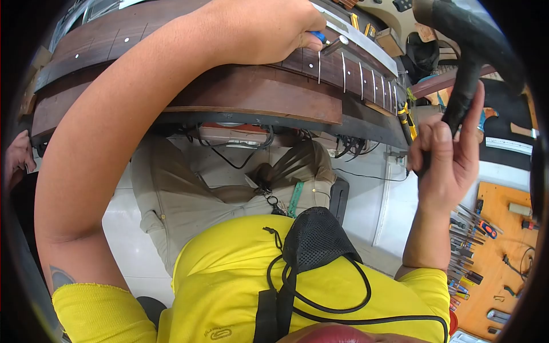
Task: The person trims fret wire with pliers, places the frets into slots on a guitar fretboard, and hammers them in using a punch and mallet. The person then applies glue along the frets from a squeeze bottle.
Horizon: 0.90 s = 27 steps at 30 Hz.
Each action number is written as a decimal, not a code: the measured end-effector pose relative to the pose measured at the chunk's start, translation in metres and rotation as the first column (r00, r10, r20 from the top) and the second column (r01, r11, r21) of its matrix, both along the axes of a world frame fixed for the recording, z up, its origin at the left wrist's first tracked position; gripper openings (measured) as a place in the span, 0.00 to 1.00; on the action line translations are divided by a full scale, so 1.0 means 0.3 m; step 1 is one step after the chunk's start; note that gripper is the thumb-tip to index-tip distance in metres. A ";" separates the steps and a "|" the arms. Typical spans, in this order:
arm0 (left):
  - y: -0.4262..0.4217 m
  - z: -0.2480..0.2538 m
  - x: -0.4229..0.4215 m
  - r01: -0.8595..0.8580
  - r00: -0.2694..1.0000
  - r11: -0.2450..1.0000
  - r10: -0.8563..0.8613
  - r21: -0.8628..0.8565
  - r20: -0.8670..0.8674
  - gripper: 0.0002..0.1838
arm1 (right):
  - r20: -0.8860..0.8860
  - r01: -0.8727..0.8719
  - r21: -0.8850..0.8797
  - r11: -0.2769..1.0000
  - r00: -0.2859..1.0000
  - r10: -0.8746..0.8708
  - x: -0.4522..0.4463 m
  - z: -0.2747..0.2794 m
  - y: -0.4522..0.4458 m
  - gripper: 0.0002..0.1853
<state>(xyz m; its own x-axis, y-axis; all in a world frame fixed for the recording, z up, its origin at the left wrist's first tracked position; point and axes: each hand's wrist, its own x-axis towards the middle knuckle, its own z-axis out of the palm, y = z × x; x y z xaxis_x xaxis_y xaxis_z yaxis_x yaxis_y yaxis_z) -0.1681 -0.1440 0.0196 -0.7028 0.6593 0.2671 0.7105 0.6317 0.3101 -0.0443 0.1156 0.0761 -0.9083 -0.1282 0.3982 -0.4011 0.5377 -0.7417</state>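
A dark wooden fretboard point(354, 77) with pale cross lines and white dots lies on the bench. My left hand point(280, 34) reaches over it, fingers closed on a small blue tool point(318, 38). Beside those fingertips, a metal piece with a round end point(342, 41) stands over the board. At the right, my right hand point(449, 151) is raised, wrapped round the handle of a black hammer point(472, 43). The hammer head is in the air, apart from the fretboard. A long metal bar point(366, 43) lies along the board's far side.
Reddish-brown boards point(274, 94) lie along the bench's near edge. Cables point(251, 151) hang beneath it. Yellow-black pliers point(406, 120) are at its right end. An orange tool board point(492, 251) stands at the lower right. Another person's hand point(20, 153) shows at the far left.
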 end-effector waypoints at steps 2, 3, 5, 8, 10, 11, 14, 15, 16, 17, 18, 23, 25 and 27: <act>0.000 0.015 0.015 -0.026 1.000 1.000 0.026 -0.015 0.004 0.18 | 0.109 -0.055 0.200 0.978 0.994 0.034 -0.021 -0.008 0.053 0.33; 0.001 0.022 0.013 -0.029 1.000 0.999 0.029 -0.017 -0.003 0.18 | 0.338 -0.069 0.275 0.959 0.941 -0.030 -0.012 0.042 0.002 0.33; 0.012 0.031 0.004 -0.014 0.997 1.000 0.015 -0.011 0.076 0.18 | 0.267 -0.052 0.268 0.962 0.964 -0.022 0.003 0.065 0.000 0.31; 0.010 0.025 -0.008 0.003 0.998 1.000 -0.001 -0.024 0.068 0.18 | 0.034 0.043 0.057 0.997 0.998 -0.045 0.008 0.041 0.003 0.32; 0.009 0.028 -0.004 -0.007 0.996 1.000 0.010 -0.026 0.090 0.18 | 0.087 0.019 0.137 0.990 0.996 -0.031 -0.012 0.018 0.017 0.32; 0.009 0.035 -0.003 -0.015 0.994 0.999 0.018 -0.029 0.104 0.17 | 0.132 -0.006 0.216 0.976 0.991 -0.023 -0.017 0.019 0.022 0.32; 0.006 0.020 0.012 -0.046 0.999 0.999 0.046 -0.001 0.008 0.17 | 0.252 -0.048 0.213 0.976 0.968 -0.007 -0.016 0.055 0.000 0.33; 0.003 0.011 0.011 -0.048 0.999 0.999 0.047 0.008 0.007 0.17 | 0.175 -0.033 0.179 0.983 0.984 0.001 -0.014 0.052 0.001 0.33; 0.002 0.006 0.004 -0.049 0.999 0.999 0.049 0.012 0.009 0.17 | 0.077 0.032 0.182 0.983 0.996 -0.046 -0.011 0.060 -0.015 0.34; 0.000 0.004 -0.001 -0.051 0.999 0.999 0.051 0.014 0.014 0.16 | 0.038 0.014 0.090 0.996 0.999 -0.017 -0.019 0.050 -0.014 0.34; 0.005 0.003 -0.005 -0.053 0.998 0.999 0.052 0.011 0.018 0.16 | 0.022 0.020 0.106 0.994 1.000 -0.022 -0.027 0.023 -0.013 0.34; 0.014 0.006 -0.016 -0.067 0.997 0.998 0.067 0.014 0.024 0.16 | 0.318 -0.058 0.253 0.966 0.948 -0.027 -0.037 0.049 -0.008 0.32; 0.006 0.003 -0.012 -0.060 0.998 0.998 0.059 0.036 0.011 0.16 | 0.124 0.011 0.184 0.983 0.992 -0.034 -0.022 0.068 -0.020 0.33; 0.003 0.002 -0.012 -0.053 0.998 0.997 0.054 0.054 -0.012 0.16 | 0.045 0.029 0.096 0.995 0.998 -0.033 -0.037 0.038 -0.016 0.33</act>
<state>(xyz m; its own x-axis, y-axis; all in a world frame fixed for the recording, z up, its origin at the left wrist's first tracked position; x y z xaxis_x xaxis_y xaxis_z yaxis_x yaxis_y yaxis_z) -0.1718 -0.1432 0.0203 -0.7328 0.6052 0.3110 0.6804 0.6516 0.3353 -0.0553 0.1109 0.0875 -0.9297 -0.1349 0.3426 -0.3492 0.6180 -0.7043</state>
